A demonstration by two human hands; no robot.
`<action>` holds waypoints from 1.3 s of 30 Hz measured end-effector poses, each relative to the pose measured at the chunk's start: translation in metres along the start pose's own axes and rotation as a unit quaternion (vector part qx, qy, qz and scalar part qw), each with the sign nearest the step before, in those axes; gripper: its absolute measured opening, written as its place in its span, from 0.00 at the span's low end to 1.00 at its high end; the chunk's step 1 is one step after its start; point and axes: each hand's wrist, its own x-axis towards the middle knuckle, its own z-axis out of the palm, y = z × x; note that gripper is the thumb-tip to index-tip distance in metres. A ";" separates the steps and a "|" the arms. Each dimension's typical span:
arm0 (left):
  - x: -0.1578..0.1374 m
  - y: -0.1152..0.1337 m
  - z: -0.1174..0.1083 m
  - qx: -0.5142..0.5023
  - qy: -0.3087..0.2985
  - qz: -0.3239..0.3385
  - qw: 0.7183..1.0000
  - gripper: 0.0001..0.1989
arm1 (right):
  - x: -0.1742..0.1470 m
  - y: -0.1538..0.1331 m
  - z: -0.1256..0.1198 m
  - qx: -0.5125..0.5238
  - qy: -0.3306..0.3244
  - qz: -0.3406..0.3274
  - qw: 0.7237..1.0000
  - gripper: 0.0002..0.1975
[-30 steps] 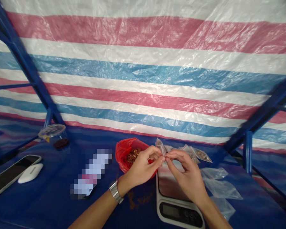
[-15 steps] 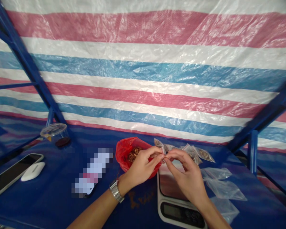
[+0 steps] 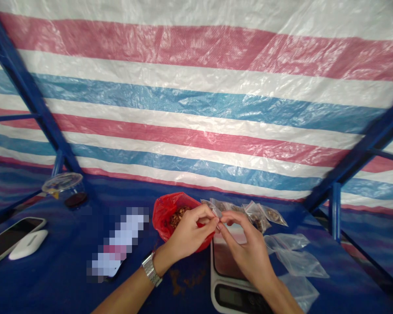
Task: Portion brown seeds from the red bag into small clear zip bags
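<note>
My left hand (image 3: 191, 229), with a metal watch (image 3: 151, 269) on its wrist, pinches the edge of a small clear zip bag (image 3: 216, 212). The fingertips of my right hand (image 3: 245, 240) meet it there and pinch the same bag. Most of that bag is hidden behind the fingers. Under my left hand stands an open red plastic bag (image 3: 163, 213) holding brown dried pieces (image 3: 178, 216). A kitchen scale (image 3: 225, 257) lies below my right hand, its display toward me.
Several filled zip bags (image 3: 256, 216) lie behind the scale, and flat unfilled bags (image 3: 303, 263) to its right. At left are a phone (image 3: 15, 237), a white case (image 3: 29, 245), a lidded plastic cup (image 3: 67, 189) and a blurred-out item (image 3: 121, 244). Blue frame bars (image 3: 336, 209) flank a striped sheet.
My hands stay together, still pinching the small zip bag, which now leans more to the left. The whole view has shifted slightly, so the table items appear further left.
</note>
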 end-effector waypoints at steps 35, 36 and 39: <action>-0.003 0.000 -0.001 0.049 -0.033 0.003 0.998 0.13 | 0.002 0.005 -0.002 0.143 -0.046 0.126 0.981 0.16; -0.003 -0.001 -0.001 0.042 -0.034 -0.003 0.999 0.13 | 0.002 0.006 -0.003 0.135 -0.048 0.125 0.982 0.16; -0.003 -0.004 0.001 0.022 -0.039 -0.011 0.999 0.12 | 0.002 0.006 -0.004 0.118 -0.048 0.122 0.984 0.18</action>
